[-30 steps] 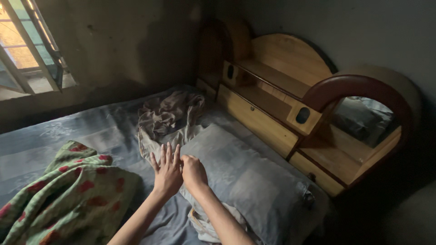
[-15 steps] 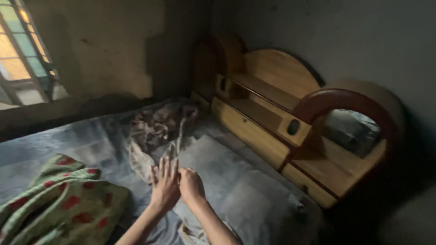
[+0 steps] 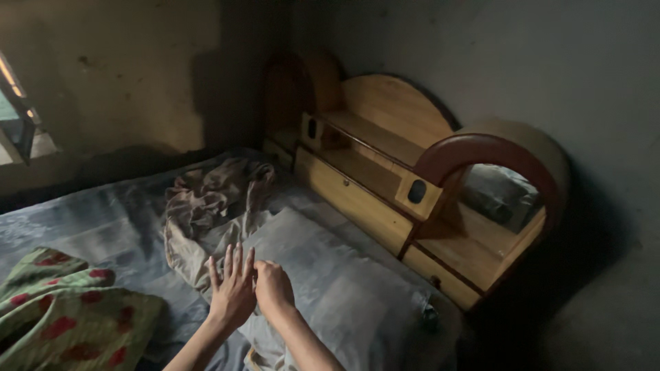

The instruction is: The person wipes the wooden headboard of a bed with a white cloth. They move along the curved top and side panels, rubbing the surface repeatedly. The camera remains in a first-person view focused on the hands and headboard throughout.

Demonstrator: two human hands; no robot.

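Note:
My left hand [image 3: 232,287] lies flat with its fingers spread on the near edge of a grey pillow [image 3: 330,282]. Right beside it, touching, my right hand [image 3: 273,286] is curled with its fingers bent onto the same pillow edge; whether it pinches the fabric is hard to tell. The pillow lies on the bed along the wooden headboard [image 3: 385,172]. A crumpled beige cloth [image 3: 213,196] sits just beyond my hands, partly under the pillow's far corner.
A green blanket with red flowers [image 3: 65,312] is bunched at the lower left on the grey sheet [image 3: 103,220]. The headboard has shelves and a rounded mirror [image 3: 498,196] at the right. A window [image 3: 17,117] is at the far left wall.
The view has swung to the right and down, so the window has slid to the left edge. Both hands stay together on the pillow edge.

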